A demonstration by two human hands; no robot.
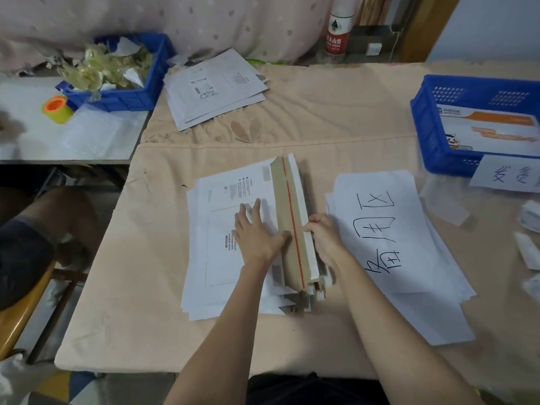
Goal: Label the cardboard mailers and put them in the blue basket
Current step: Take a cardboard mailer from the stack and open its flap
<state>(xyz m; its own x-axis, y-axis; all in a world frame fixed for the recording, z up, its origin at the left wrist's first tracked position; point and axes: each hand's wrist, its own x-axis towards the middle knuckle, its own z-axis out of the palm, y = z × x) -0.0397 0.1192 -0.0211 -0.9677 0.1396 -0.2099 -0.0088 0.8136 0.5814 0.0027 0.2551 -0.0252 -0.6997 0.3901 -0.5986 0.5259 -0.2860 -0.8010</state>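
Note:
A stack of white cardboard mailers [216, 252] lies in the middle of the table, printed side up. The top mailer's brown flap [287, 217], with a red tear strip, stands raised along the stack's right edge. My left hand [257, 232] lies flat on the top mailer, thumb against the flap. My right hand [324, 238] grips the flap's outer edge from the right, fingers curled over it. A blue basket [432, 135] at the right edge holds an orange-and-white mailer [491, 133]. A second pile of labelled mailers [213, 89] lies at the back.
White sheets with large handwritten characters [388, 238] lie right of the stack. Another blue basket [128, 95] full of crumpled backing paper sits at the back left beside a yellow-orange tape roll [57, 109]. A bottle [339, 30] stands at the back. A person's leg [58, 217] is at left.

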